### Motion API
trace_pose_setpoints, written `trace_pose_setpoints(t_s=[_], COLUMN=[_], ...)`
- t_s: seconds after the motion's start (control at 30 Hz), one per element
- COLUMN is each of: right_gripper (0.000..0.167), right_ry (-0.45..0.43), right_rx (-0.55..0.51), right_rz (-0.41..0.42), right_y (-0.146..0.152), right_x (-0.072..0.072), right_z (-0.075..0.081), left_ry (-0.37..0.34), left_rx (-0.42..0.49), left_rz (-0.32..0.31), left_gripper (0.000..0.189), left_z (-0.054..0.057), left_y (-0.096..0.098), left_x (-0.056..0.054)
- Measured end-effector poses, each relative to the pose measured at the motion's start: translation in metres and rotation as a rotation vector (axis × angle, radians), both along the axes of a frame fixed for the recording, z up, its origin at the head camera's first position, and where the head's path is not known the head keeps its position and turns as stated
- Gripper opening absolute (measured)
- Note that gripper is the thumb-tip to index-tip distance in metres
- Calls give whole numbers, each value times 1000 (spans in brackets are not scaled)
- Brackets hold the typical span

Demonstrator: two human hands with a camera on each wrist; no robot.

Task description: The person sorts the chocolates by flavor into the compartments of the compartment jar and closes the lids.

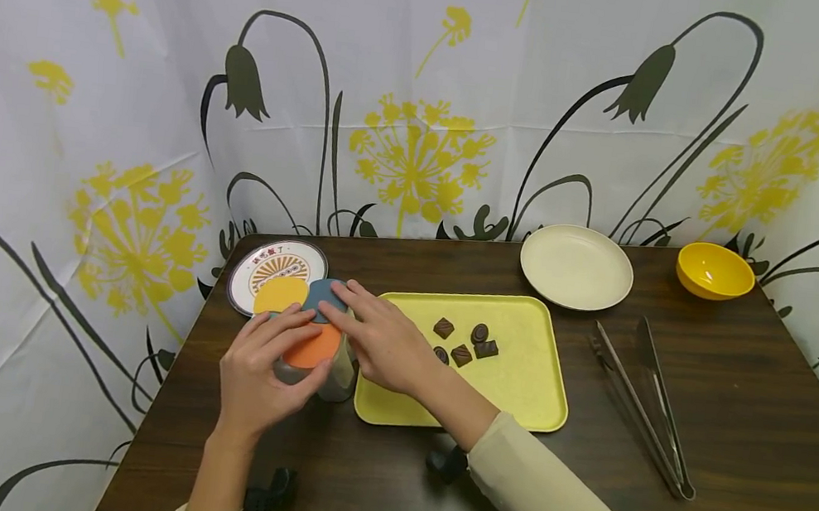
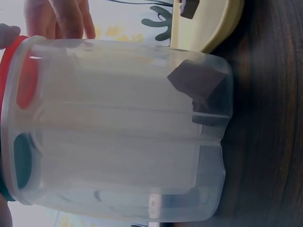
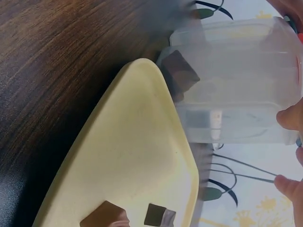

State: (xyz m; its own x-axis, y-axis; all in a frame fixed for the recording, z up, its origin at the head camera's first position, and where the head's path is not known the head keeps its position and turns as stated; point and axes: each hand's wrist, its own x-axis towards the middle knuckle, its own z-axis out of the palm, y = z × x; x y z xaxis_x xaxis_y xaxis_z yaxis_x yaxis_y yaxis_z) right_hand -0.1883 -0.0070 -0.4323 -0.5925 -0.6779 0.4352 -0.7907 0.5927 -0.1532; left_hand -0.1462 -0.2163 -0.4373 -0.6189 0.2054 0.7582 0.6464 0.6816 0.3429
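A clear plastic container [image 2: 118,113] stands upright on the table at the left end of the yellow tray [image 1: 514,400]. Its round lid [image 1: 313,347] has orange, blue, yellow and teal sections. At the near left, my left hand [image 1: 258,377] holds the lid's edge, fingers over the top and thumb at the front side. From the right, my right hand [image 1: 389,341] lays its fingers across the blue section, with its thumb [image 3: 289,117] against the side near the rim. Through the cloudy wall, a dark brown chocolate [image 2: 196,80] shows at the container's bottom.
Several chocolates [image 1: 461,355] lie on the tray. Behind the container is a printed plate [image 1: 312,254]. Farther right stand a cream plate [image 1: 576,267] and a yellow bowl [image 1: 715,272], with metal tongs [image 1: 651,410] lying nearer. A patterned curtain [image 1: 430,58] hangs behind the table.
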Motion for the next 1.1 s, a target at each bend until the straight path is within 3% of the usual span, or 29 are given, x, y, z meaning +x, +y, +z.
trace_pose_setpoints(t_s=[0.23,0.6,0.9,1.1], right_gripper=[65,53,54,46], right_ry=[-23,74,-54,-26], right_rx=[52,13,78,82], right_rz=[-17,-14,-46,-41], right_y=[-1,0,-3,-2], right_x=[-2,-3,1,1], right_z=[1,1,8,14], left_ry=[22,9,-34,-16], left_rx=[26,29,49,49], left_rz=[27,41,39,35], left_gripper=[43,35,34,30], left_z=[-2,0,2,3], left_y=[3,6,5,7], left_x=[0,3,4,3])
